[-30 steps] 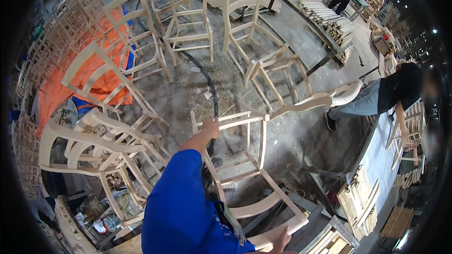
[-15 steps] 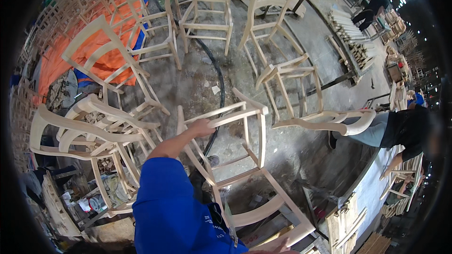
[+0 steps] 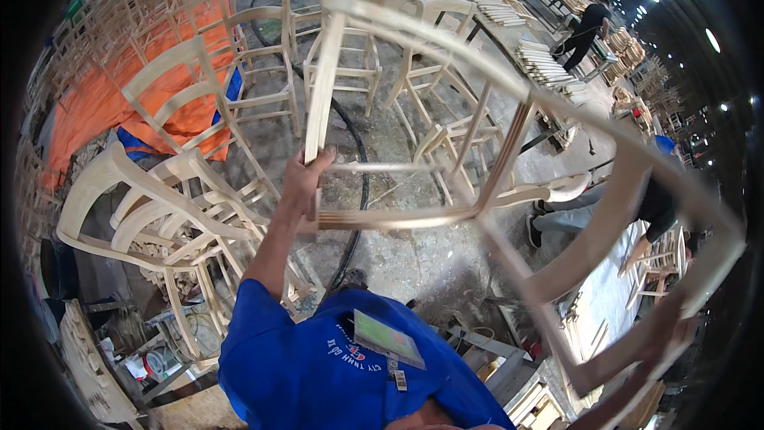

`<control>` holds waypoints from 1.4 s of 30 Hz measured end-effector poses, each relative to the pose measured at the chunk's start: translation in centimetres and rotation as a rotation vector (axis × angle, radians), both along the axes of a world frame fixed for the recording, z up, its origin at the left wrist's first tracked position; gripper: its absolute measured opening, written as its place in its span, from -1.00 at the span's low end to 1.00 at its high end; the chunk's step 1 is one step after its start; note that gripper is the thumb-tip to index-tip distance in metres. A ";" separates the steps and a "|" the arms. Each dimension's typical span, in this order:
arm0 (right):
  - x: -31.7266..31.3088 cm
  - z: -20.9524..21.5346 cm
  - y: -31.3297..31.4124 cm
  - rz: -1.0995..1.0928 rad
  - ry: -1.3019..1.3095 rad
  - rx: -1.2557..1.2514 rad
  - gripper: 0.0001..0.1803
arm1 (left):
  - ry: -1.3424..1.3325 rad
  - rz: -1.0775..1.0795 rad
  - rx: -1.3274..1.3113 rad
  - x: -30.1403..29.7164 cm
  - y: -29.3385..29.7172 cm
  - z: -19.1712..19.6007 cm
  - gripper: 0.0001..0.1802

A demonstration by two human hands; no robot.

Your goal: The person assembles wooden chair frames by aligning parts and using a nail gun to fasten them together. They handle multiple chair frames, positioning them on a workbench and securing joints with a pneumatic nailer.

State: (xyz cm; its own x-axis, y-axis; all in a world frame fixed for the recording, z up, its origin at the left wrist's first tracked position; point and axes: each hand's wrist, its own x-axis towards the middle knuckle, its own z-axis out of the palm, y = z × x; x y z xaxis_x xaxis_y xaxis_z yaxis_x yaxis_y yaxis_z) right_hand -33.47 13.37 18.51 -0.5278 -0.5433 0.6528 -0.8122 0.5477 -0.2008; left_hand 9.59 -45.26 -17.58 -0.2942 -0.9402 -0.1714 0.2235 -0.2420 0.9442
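Observation:
A bare wooden chair frame (image 3: 501,155) is lifted in front of me and tilted on its side, with an open seat and a curved back slat. My left hand (image 3: 305,179) is closed round one of its bars on the left. At the far right, my right hand (image 3: 662,328) grips the back end of the frame near the top rail; motion blurs its fingers. Past my left arm stand similar unfinished chairs (image 3: 151,199), close together. More wooden chairs (image 3: 259,52) stand upright beyond the lifted frame.
A black hose (image 3: 365,183) runs along the concrete floor below the frame. An orange tarp (image 3: 95,119) lies at the left. One person (image 3: 585,36) stands by stacked wood at the far right; another (image 3: 557,219) is nearer, behind the frame. Wood pieces (image 3: 537,406) lie at the lower right.
The chair frame has been raised and turned, its back end swinging out to the right with my right hand. My left hand has shifted slightly left and up, still holding the frame.

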 end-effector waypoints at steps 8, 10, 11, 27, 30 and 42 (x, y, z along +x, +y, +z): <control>1.9 -5.0 -3.0 0.223 0.132 -0.630 -0.28 | 0.789 -0.061 0.024 -7.4 7.3 12.9 -0.89; 3.0 -9.2 -6.0 0.329 0.063 -0.792 -0.28 | 0.881 -0.074 0.041 -9.8 8.5 14.5 -0.88; 3.7 -11.1 -8.5 0.389 -0.037 -0.825 -0.28 | 0.860 -0.055 0.131 -11.2 10.2 16.1 -0.86; 18.6 -9.9 -15.1 0.201 -0.547 -1.238 -0.57 | -0.072 0.610 -1.546 -8.8 4.6 32.8 0.06; 15.5 -11.8 -3.9 -0.107 -0.454 -1.316 -0.60 | -0.073 0.611 -1.883 -13.4 6.2 41.5 -0.14; 37.6 -4.8 12.2 -0.516 -0.139 -1.138 -0.27 | 0.645 -1.534 -0.840 -30.0 32.9 33.8 -0.22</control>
State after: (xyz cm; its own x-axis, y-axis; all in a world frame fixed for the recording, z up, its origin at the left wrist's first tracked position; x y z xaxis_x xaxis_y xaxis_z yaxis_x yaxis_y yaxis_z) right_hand 4.15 25.56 13.73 -0.6125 0.5798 0.5373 -0.4897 0.2553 -0.8337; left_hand -20.38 -12.36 16.21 -0.6828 0.4063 0.6073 0.6157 -0.1277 0.7776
